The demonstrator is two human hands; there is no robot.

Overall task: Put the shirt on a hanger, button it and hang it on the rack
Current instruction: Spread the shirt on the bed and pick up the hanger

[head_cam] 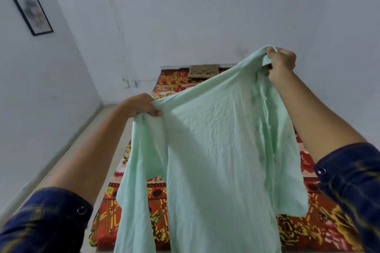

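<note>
We've got the pale mint-green crumpled cotton shirt (216, 150) held up in the air in front of us, both arms stretched out. Left hand (141, 104) is closed on the shirt's upper edge at one shoulder, fabric pinched between thumb and fingers. Right hand (280, 63) sits higher and further out, fist clamped on a bunched bit of the top edge near the collar area; can't tell exactly which part. Cloth runs taut between the two hands, sloping up toward the right one. Rest of the shirt hangs down freely, one sleeve drooping below the left hand, hem out of frame at the bottom. Shirt hangs over the bed with the red-and-yellow floral patterned cover (320, 230), apart from it as far as we can see. Small brown-gold patterned cushion (203, 71) lies at the far end of the bed against the white wall (205, 6). Black-framed picture (30, 12) hangs on the left wall. Our rolled dark blue plaid sleeves (47, 224) show at both lower corners.
</note>
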